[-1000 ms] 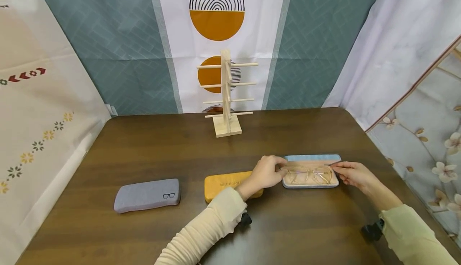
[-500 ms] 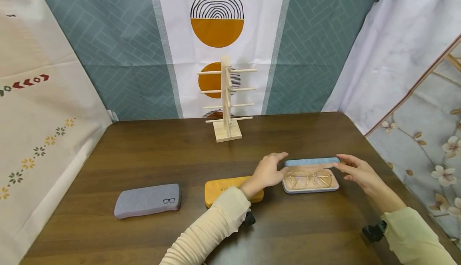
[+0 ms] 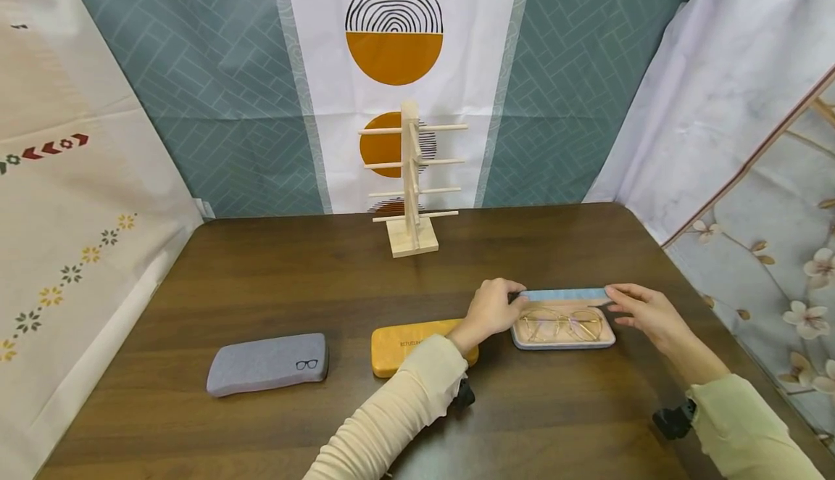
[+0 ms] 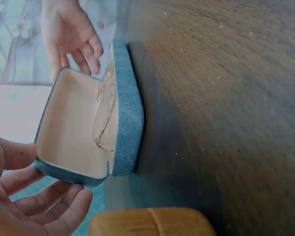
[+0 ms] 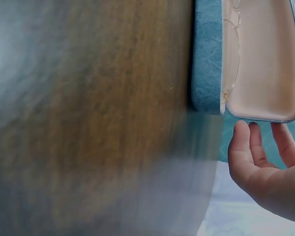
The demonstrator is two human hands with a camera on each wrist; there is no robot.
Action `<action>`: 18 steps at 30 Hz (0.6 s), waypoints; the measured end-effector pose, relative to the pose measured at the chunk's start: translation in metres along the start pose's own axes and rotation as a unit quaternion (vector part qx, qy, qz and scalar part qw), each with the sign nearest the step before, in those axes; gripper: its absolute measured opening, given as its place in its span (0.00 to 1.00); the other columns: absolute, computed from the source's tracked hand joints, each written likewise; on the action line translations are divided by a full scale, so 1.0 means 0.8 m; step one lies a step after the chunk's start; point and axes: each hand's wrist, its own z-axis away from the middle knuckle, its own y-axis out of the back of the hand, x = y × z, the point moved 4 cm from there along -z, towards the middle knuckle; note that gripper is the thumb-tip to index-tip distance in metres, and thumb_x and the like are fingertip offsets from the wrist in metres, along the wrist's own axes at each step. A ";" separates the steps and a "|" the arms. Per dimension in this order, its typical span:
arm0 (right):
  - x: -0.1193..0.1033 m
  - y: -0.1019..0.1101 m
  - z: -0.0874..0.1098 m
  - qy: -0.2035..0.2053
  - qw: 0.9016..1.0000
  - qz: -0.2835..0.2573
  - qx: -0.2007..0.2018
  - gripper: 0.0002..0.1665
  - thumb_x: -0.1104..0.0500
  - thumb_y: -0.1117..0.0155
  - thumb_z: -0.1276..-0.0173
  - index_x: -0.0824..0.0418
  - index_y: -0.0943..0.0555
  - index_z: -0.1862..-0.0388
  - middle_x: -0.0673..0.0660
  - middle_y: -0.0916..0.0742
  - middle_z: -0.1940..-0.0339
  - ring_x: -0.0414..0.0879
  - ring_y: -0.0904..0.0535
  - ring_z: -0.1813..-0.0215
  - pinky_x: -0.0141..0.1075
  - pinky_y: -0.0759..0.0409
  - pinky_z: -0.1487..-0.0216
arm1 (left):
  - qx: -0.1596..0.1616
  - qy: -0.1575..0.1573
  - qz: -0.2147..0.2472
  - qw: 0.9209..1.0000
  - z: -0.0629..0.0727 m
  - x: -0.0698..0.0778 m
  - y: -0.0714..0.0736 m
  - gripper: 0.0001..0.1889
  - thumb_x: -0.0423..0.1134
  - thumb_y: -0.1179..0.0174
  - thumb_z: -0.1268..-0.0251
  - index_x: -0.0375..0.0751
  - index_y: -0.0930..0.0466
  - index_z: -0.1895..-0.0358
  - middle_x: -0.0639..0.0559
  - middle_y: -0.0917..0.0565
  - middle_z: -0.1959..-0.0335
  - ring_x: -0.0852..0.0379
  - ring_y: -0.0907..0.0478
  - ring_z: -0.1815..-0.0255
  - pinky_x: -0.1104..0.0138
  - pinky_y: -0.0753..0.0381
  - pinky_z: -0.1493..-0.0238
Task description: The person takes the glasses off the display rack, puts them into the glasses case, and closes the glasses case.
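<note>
A blue glasses case (image 3: 564,347) with a pale peach lining lies open on the table at the right, its hinge side away from me. Inside rest gold wire-framed glasses (image 3: 559,325), also visible in the left wrist view. The lid (image 4: 71,125) stands raised behind them. My left hand (image 3: 491,308) pinches the lid's left end, thumb at the rim and fingers behind, as the left wrist view shows. At the opposite end, my right hand (image 3: 651,312) holds the lid's right corner, with fingertips (image 5: 242,129) against its outer side.
A yellow glasses case (image 3: 404,342), closed, lies just left, partly under my left forearm. Farther left is a closed grey glasses case (image 3: 267,364) with a glasses print. A wooden rack (image 3: 411,175) with pegs stands at the table's back. Curtains hang behind and on both sides.
Earlier both hands were at the glasses in the case; they let go and moved up to the lid's ends. The lid now tilts slightly more forward over the glasses.
</note>
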 end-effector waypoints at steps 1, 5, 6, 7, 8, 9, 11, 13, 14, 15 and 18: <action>0.001 0.001 0.001 0.003 1.000 -0.010 -0.002 0.28 0.48 0.47 0.32 0.67 0.31 0.43 0.41 0.25 0.58 0.32 0.25 0.60 0.35 0.21 0.59 | -0.001 0.002 0.000 1.000 0.000 0.001 0.000 0.12 0.38 0.43 0.38 0.39 0.18 0.53 0.49 0.18 0.55 0.65 0.46 0.93 0.76 0.44 0.91; 0.005 0.003 0.007 0.014 0.999 -0.042 -0.007 0.14 0.51 0.45 0.33 0.55 0.25 0.52 0.37 0.25 0.61 0.32 0.24 0.60 0.34 0.21 0.59 | -0.007 0.002 -0.006 1.000 0.004 0.004 -0.001 0.13 0.37 0.41 0.39 0.38 0.18 0.53 0.49 0.18 0.54 0.66 0.49 0.94 0.77 0.45 0.92; 0.005 0.003 0.008 0.014 0.999 -0.046 -0.008 0.14 0.51 0.44 0.33 0.55 0.25 0.52 0.37 0.25 0.61 0.32 0.24 0.60 0.34 0.21 0.59 | -0.008 0.000 -0.005 1.000 0.005 0.004 -0.001 0.13 0.37 0.41 0.39 0.37 0.18 0.53 0.48 0.18 0.54 0.64 0.49 0.94 0.77 0.45 0.92; 0.006 0.003 0.009 0.014 0.999 -0.047 -0.009 0.16 0.51 0.44 0.33 0.57 0.25 0.51 0.37 0.25 0.61 0.32 0.24 0.60 0.34 0.21 0.60 | -0.008 -0.003 -0.007 1.000 0.007 0.005 -0.001 0.13 0.37 0.41 0.40 0.37 0.18 0.53 0.48 0.18 0.54 0.65 0.45 0.92 0.77 0.41 0.89; 0.006 0.003 0.010 0.015 0.999 -0.051 -0.009 0.16 0.52 0.44 0.33 0.58 0.24 0.51 0.36 0.24 0.61 0.32 0.24 0.60 0.33 0.21 0.60 | -0.008 -0.006 -0.009 1.000 0.008 0.005 -0.001 0.13 0.37 0.40 0.40 0.37 0.18 0.53 0.49 0.18 0.54 0.65 0.42 0.90 0.78 0.38 0.86; 0.007 0.003 0.012 0.013 0.998 -0.053 -0.011 0.17 0.52 0.44 0.33 0.60 0.24 0.50 0.36 0.24 0.61 0.33 0.24 0.60 0.33 0.21 0.60 | -0.007 -0.008 -0.010 1.000 0.008 0.005 -0.002 0.13 0.37 0.40 0.40 0.38 0.18 0.54 0.49 0.18 0.55 0.65 0.38 0.87 0.78 0.36 0.82; 0.007 0.003 0.014 0.012 0.998 -0.057 -0.014 0.17 0.53 0.43 0.33 0.60 0.24 0.49 0.35 0.23 0.61 0.33 0.24 0.60 0.32 0.21 0.60 | -0.007 -0.014 -0.008 1.000 0.009 0.005 -0.002 0.12 0.37 0.39 0.41 0.38 0.17 0.54 0.49 0.18 0.55 0.62 0.34 0.82 0.77 0.33 0.77; 0.007 0.004 0.015 0.012 0.998 -0.058 -0.020 0.14 0.54 0.43 0.33 0.55 0.22 0.51 0.35 0.23 0.61 0.33 0.24 0.60 0.32 0.21 0.60 | -0.004 -0.020 -0.011 1.000 0.010 0.004 -0.002 0.12 0.36 0.39 0.42 0.39 0.17 0.56 0.50 0.18 0.56 0.63 0.31 0.76 0.77 0.33 0.71; 0.008 0.004 0.016 0.012 0.998 -0.060 -0.024 0.11 0.54 0.43 0.33 0.51 0.22 0.52 0.35 0.23 0.61 0.34 0.24 0.59 0.33 0.21 0.60 | -0.005 -0.022 -0.010 1.000 0.010 0.004 -0.002 0.11 0.36 0.38 0.42 0.39 0.17 0.56 0.50 0.17 0.56 0.62 0.31 0.77 0.77 0.33 0.72; 0.008 0.004 0.017 0.010 0.998 -0.062 -0.026 0.10 0.54 0.44 0.33 0.48 0.22 0.54 0.36 0.23 0.61 0.34 0.24 0.59 0.32 0.21 0.60 | -0.007 -0.023 -0.007 1.000 0.010 0.004 -0.002 0.11 0.36 0.38 0.43 0.39 0.17 0.56 0.50 0.17 0.57 0.61 0.32 0.79 0.76 0.32 0.75; 0.009 0.004 0.017 0.004 0.997 -0.074 -0.035 0.08 0.55 0.44 0.33 0.42 0.23 0.58 0.36 0.22 0.61 0.34 0.23 0.59 0.32 0.21 0.60 | -0.003 -0.030 -0.005 1.000 0.010 0.002 -0.002 0.11 0.35 0.37 0.44 0.39 0.16 0.57 0.50 0.17 0.58 0.62 0.32 0.77 0.76 0.33 0.74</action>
